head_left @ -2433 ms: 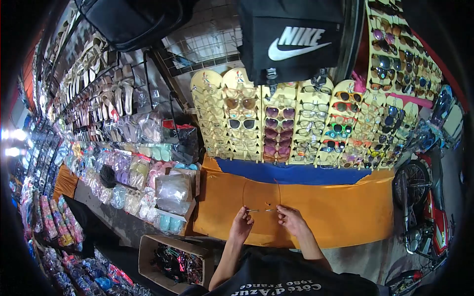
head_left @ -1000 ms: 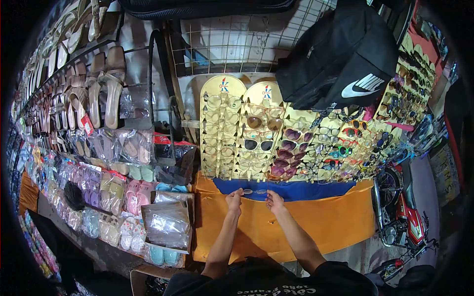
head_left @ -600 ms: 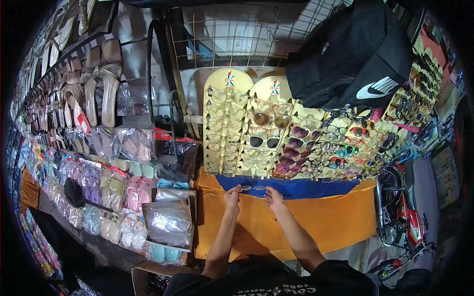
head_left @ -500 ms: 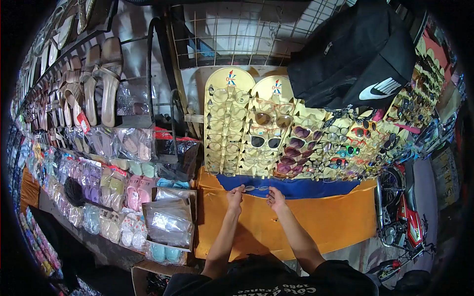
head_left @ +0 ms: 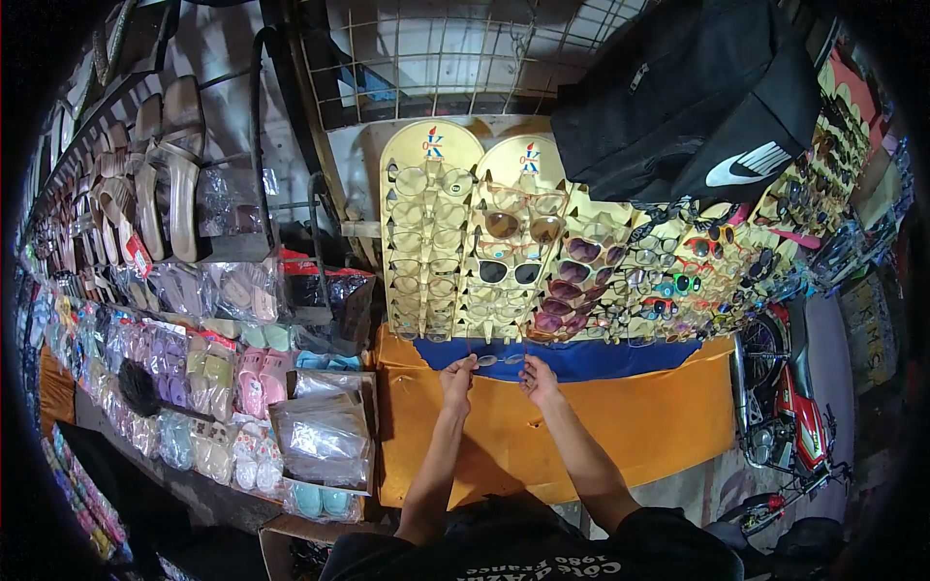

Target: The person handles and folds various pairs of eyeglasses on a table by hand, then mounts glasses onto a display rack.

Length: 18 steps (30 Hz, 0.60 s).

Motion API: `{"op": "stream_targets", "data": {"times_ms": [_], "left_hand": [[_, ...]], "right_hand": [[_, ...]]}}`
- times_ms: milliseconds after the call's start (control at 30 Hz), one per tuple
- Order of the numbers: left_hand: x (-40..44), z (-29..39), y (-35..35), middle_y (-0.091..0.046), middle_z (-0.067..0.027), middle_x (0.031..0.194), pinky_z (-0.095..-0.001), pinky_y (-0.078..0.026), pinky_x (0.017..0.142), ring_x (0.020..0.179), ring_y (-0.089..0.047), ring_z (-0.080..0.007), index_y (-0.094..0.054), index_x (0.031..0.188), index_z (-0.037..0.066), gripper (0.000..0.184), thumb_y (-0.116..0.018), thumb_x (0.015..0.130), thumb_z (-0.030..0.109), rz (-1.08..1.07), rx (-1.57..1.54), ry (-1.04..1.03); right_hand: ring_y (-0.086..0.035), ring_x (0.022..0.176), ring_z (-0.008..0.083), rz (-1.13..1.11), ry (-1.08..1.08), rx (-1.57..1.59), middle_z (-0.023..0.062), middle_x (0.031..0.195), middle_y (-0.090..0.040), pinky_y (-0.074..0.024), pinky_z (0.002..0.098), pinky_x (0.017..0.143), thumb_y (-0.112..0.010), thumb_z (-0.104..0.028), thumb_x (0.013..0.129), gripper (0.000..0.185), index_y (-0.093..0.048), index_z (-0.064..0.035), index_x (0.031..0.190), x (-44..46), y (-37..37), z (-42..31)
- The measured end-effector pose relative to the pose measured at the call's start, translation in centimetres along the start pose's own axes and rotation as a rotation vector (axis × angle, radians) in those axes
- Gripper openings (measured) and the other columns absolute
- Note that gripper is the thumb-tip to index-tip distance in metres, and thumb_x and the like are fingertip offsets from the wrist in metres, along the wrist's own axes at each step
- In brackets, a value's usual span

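A pair of eyeglasses [head_left: 501, 359] with clear lenses is held level between my two hands. My left hand [head_left: 457, 381] pinches it at the left end, and my right hand [head_left: 538, 380] pinches the right end. Below it lies a blue cloth [head_left: 601, 370] over an orange cover [head_left: 620, 416]. Just beyond my hands stands a cream display board [head_left: 431, 145] with rows of clear eyeglasses. Beside it, a second cream board [head_left: 523, 160] carries sunglasses [head_left: 509, 272] and other eyewear.
A black bag [head_left: 688, 107] with a white logo hangs over the boards at the right. Packaged slippers [head_left: 257, 378] and sandals [head_left: 179, 194] fill the left side. A box of plastic packets [head_left: 325, 431] adjoins the orange cover. A red motorcycle [head_left: 799, 416] is parked at right.
The view has shifted a little, so the boards and slippers sit further left. My hands and the eyeglasses are slightly higher in view, still gripped at both ends.
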<state>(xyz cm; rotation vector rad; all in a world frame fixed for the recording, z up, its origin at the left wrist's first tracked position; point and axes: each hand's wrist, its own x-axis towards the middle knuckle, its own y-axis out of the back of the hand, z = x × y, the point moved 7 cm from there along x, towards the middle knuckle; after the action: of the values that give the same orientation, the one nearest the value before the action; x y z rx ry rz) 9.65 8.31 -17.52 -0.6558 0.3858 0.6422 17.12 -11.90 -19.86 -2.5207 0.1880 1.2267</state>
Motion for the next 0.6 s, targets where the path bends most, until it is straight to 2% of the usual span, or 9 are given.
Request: {"op": "stream_targets", "data": {"times_ms": [367,567,600], "left_hand": [[-0.6,0.6,2.5,-0.052,0.0079,0.059,-0.0188,-0.025,0.043,0.048,-0.037,-0.0012,-0.064,0.071,0.013,0.019,-0.072,0.086,0.023,0.089,-0.055,-0.018],[-0.4,0.4,0.7,-0.053,0.0081,0.060,-0.0184,-0.026,0.043,0.049,-0.040,-0.0013,-0.065,0.072,0.013,0.018,-0.073,0.085,0.022,-0.012,-0.005,0.006],[-0.4,-0.1,0.4,-0.051,0.0083,0.058,-0.0195,-0.025,0.043,0.047,-0.036,-0.0013,-0.066,0.071,0.012,0.019,-0.072,0.086,0.022,-0.010,-0.015,0.015]], "right_hand": [[-0.059,0.068,0.0156,-0.053,-0.032,-0.033,-0.0030,0.075,-0.060,-0.0410,0.0310,0.058,-0.077,-0.022,0.076,0.018,-0.061,-0.0147,0.077,-1.1,-2.3,1.0],[-0.059,0.068,0.0154,-0.037,-0.043,0.030,-0.0032,0.075,-0.059,-0.0417,0.0300,0.056,-0.076,-0.022,0.077,0.017,-0.061,-0.0153,0.079,-0.3,-0.7,0.4],[-0.059,0.068,0.0154,-0.036,-0.042,0.029,-0.0032,0.075,-0.059,-0.0417,0.0300,0.056,-0.076,-0.022,0.077,0.017,-0.061,-0.0153,0.079,-0.3,-0.4,0.2]]}}
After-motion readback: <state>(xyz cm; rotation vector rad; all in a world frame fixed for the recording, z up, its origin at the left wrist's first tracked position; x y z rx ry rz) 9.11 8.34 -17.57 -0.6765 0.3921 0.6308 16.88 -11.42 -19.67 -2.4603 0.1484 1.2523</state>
